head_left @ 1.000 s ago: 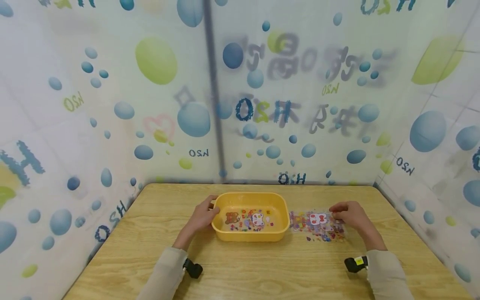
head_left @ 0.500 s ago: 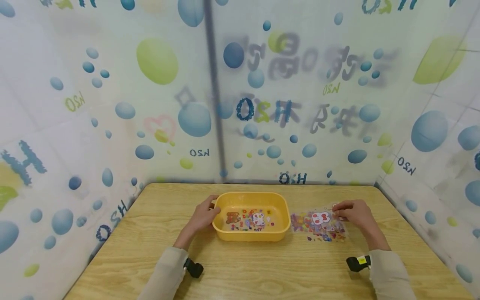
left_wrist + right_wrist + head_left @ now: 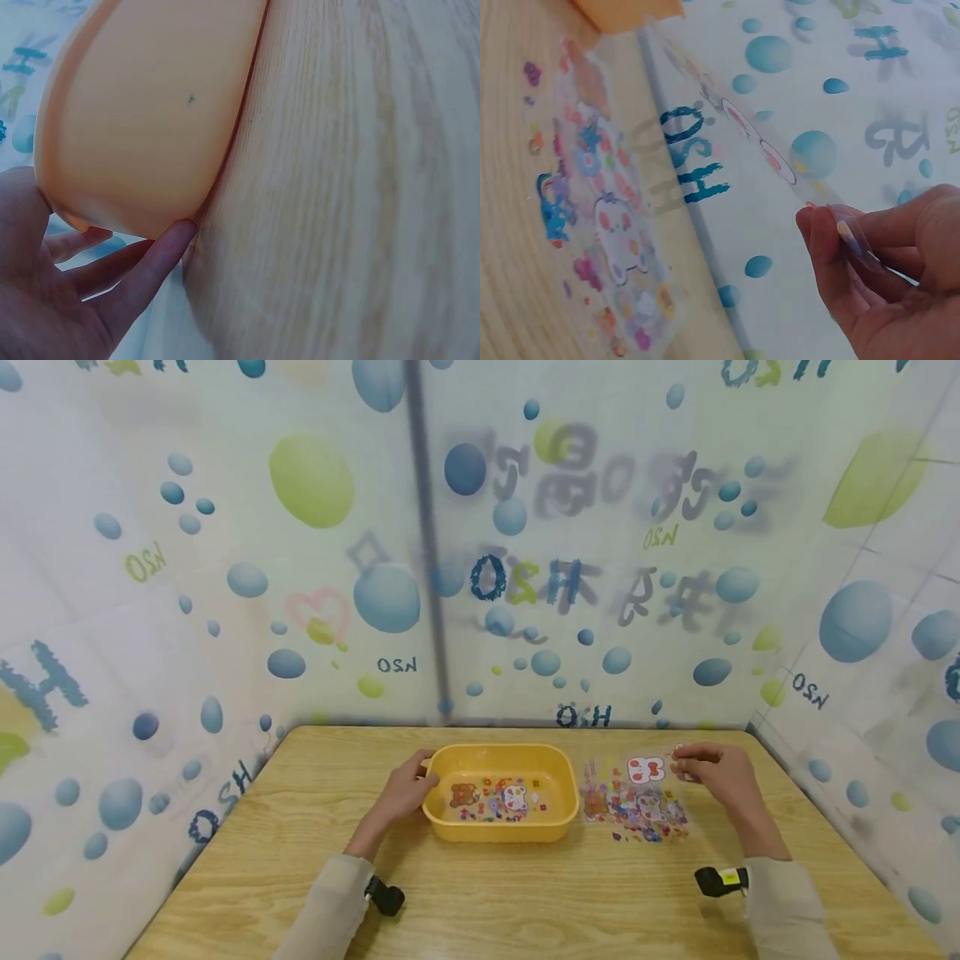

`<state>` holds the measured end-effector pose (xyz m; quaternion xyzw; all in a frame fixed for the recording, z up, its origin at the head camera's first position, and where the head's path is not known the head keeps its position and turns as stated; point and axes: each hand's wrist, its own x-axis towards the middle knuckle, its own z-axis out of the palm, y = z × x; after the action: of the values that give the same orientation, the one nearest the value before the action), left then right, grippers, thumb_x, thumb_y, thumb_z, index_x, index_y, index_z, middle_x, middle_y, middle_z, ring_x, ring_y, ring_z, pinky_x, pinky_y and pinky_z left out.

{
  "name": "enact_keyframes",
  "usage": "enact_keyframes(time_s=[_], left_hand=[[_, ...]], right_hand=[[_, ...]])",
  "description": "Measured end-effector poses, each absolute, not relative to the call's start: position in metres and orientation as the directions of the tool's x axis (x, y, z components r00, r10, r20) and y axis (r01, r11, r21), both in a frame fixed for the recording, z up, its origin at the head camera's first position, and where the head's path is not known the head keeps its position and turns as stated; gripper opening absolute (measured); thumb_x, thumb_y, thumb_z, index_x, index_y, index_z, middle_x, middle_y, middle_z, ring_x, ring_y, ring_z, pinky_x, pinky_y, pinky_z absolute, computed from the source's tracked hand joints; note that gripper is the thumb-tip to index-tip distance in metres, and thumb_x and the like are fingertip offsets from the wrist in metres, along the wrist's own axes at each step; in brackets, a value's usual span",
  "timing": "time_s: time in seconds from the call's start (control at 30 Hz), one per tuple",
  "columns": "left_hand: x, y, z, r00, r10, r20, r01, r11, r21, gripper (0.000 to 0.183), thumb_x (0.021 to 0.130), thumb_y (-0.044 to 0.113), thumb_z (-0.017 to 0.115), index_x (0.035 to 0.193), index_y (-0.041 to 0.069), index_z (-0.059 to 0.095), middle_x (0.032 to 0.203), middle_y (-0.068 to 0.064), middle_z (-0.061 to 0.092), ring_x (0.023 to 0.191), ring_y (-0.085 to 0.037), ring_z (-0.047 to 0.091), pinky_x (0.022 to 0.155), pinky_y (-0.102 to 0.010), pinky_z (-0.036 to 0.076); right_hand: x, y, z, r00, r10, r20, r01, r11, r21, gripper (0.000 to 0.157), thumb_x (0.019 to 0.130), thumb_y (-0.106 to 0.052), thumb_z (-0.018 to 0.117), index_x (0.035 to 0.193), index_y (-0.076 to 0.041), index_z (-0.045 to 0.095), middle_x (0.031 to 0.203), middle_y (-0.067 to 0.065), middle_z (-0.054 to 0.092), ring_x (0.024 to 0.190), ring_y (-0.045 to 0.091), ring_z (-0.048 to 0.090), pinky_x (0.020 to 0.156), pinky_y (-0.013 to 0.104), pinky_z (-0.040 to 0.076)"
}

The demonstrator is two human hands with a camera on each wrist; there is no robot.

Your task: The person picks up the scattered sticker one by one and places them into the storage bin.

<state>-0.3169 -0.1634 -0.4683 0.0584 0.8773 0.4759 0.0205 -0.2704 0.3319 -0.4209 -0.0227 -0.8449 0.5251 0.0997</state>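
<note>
From where I sit, the two hands are well apart. The left hand (image 3: 406,791) grips the left end of the yellow tray (image 3: 501,833), which stands on the wooden table (image 3: 525,902). On my left wrist view the tray's wall runs off the top edge, its inside is out of sight, and the thumb tip is hidden behind the rim. I can see a small dark mark (image 3: 191,99) on that wall but can't make out what it is.

The right hand (image 3: 720,772) pinches the right edge of a clear sticker sheet (image 3: 645,770), raised just right of the tray; its fingers cover that edge. The right wrist view gives me the sheet nearly edge-on, so its pictures squash into slivers. More stickers (image 3: 647,812) lie on the table beneath; where they overlap I can't count the layers. Inside the tray I pick out a brown bear (image 3: 464,795) and a white face (image 3: 516,798), the small pieces around them too tiny to identify. Both sleeves (image 3: 326,902) are cut off by the bottom edge.
</note>
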Motion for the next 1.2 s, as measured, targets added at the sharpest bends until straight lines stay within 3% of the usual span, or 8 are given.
enact_keyframes(time_s=[0.17, 0.6, 0.73, 0.87, 0.97, 1.2], left_hand=[[-0.317, -0.165, -0.468, -0.993, 0.117, 0.019, 0.080, 0.537, 0.840, 0.048, 0.100, 0.017, 0.056, 0.148, 0.012, 0.051, 0.123, -0.023, 0.064, 0.095, -0.029, 0.066, 0.058, -0.036, 0.063], [-0.318, -0.163, -0.470, -0.992, 0.125, 0.027, 0.089, 0.524, 0.847, 0.049, 0.099, 0.016, 0.056, 0.148, 0.013, 0.051, 0.123, -0.023, 0.065, 0.094, -0.028, 0.068, 0.057, -0.037, 0.063], [-0.318, -0.163, -0.471, -0.991, 0.128, 0.025, 0.089, 0.522, 0.848, 0.049, 0.099, 0.016, 0.056, 0.148, 0.012, 0.051, 0.122, -0.023, 0.065, 0.093, -0.028, 0.069, 0.057, -0.038, 0.063], [-0.319, -0.163, -0.471, -0.992, 0.127, 0.022, 0.086, 0.520, 0.850, 0.049, 0.100, 0.016, 0.056, 0.148, 0.013, 0.052, 0.121, -0.023, 0.065, 0.091, -0.027, 0.068, 0.057, -0.037, 0.063], [-0.319, -0.163, -0.471, -0.992, 0.127, 0.024, 0.088, 0.524, 0.847, 0.049, 0.100, 0.016, 0.056, 0.148, 0.013, 0.052, 0.121, -0.022, 0.065, 0.091, -0.027, 0.068, 0.056, -0.037, 0.063], [-0.318, -0.163, -0.471, -0.990, 0.135, 0.034, 0.100, 0.520, 0.848, 0.048, 0.100, 0.015, 0.056, 0.148, 0.012, 0.052, 0.119, -0.022, 0.066, 0.089, -0.026, 0.069, 0.056, -0.037, 0.063]], right_hand=[[-0.268, 0.330, -0.409, -0.967, 0.145, 0.211, -0.133, 0.419, -0.898, 0.033, 0.101, -0.007, 0.063, 0.124, 0.016, 0.065, 0.099, -0.004, 0.076, 0.079, -0.005, 0.071, 0.074, 0.019, 0.062], [-0.267, 0.308, -0.387, -0.927, 0.130, 0.351, -0.262, 0.442, -0.858, 0.031, 0.100, -0.008, 0.065, 0.121, 0.014, 0.068, 0.095, -0.019, 0.071, 0.078, -0.007, 0.071, 0.072, 0.016, 0.060], [-0.271, 0.294, -0.379, -0.916, 0.099, 0.390, -0.288, 0.515, -0.808, 0.027, 0.100, -0.010, 0.066, 0.117, 0.009, 0.072, 0.103, 0.006, 0.076, 0.078, -0.009, 0.068, 0.072, 0.015, 0.059], [-0.274, 0.276, -0.371, -0.909, 0.067, 0.411, -0.308, 0.555, -0.773, 0.023, 0.100, -0.010, 0.066, 0.114, 0.007, 0.074, 0.115, 0.029, 0.072, 0.077, -0.010, 0.065, 0.071, 0.015, 0.058], [-0.277, 0.262, -0.367, -0.913, 0.052, 0.405, -0.304, 0.577, -0.758, 0.022, 0.100, -0.009, 0.065, 0.112, 0.005, 0.075, 0.116, 0.028, 0.072, 0.078, -0.007, 0.064, 0.071, 0.016, 0.058], [-0.290, 0.222, -0.366, -0.935, 0.008, 0.354, -0.278, 0.602, -0.748, 0.018, 0.099, -0.007, 0.065, 0.109, 0.003, 0.076, 0.107, 0.022, 0.075, 0.080, 0.017, 0.071, 0.070, 0.017, 0.058]])
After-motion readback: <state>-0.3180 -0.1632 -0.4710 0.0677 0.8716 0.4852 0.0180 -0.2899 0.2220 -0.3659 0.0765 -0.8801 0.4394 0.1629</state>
